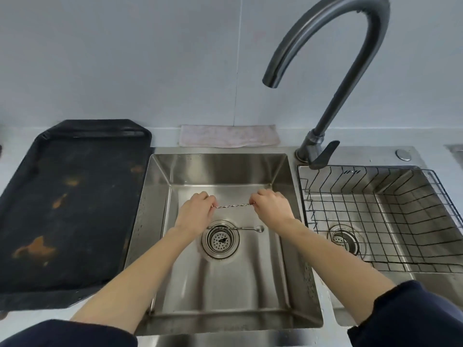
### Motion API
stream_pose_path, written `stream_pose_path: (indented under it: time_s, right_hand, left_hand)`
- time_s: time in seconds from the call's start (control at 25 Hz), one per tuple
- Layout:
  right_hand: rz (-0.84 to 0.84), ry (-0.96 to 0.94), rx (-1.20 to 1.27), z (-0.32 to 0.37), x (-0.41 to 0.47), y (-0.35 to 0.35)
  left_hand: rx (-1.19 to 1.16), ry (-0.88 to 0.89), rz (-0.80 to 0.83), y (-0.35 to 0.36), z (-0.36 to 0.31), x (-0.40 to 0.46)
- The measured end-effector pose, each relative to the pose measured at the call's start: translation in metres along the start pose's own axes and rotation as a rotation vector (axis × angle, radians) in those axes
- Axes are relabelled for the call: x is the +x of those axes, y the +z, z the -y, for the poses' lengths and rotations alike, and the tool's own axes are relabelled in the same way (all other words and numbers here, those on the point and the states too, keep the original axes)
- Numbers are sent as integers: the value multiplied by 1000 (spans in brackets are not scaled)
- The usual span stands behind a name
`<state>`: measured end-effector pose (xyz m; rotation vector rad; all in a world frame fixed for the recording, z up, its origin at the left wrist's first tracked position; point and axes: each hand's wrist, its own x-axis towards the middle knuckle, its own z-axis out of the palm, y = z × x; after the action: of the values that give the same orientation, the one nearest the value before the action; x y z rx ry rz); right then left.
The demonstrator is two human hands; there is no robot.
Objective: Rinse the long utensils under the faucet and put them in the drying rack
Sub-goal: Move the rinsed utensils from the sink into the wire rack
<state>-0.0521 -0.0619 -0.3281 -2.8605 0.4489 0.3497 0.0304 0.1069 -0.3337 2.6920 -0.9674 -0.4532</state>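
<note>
A thin twisted metal utensil [233, 205] is held level over the left sink basin [225, 279]. My left hand [196, 211] pinches its left end and my right hand [271, 207] pinches its right end. A second long twisted spoon [246, 229] lies on the basin floor, across the top of the drain strainer [220, 239], its small bowl pointing right. The dark curved faucet [333, 78] arches above; its spout opens over the basin's back right, and no water is running. A black wire drying rack [380, 216] sits in the right basin and holds nothing.
A black tray [67, 211] with rust-coloured stains lies on the counter to the left. A folded pale cloth [228, 135] rests behind the sink against the wall. The faucet lever [323, 155] points forward between the two basins.
</note>
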Motion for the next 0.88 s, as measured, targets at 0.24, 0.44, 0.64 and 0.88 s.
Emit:
stream_pose_path:
  time_s: [0.24, 0.44, 0.64, 0.88]
  right_hand:
    - [-183, -20, 31, -11, -40, -45]
    - [-280, -10, 48, -39, -75, -71]
    - [-305, 19, 16, -92, -111, -84]
    - [-291, 83, -24, -169, -141, -89]
  left_hand:
    - [41, 72, -110, -38, -38, -22]
    - [83, 147, -190, -53, -83, -32]
    - [60, 218, -206, -40, -145, -33]
    - [42, 288, -205, -11, -221, -15]
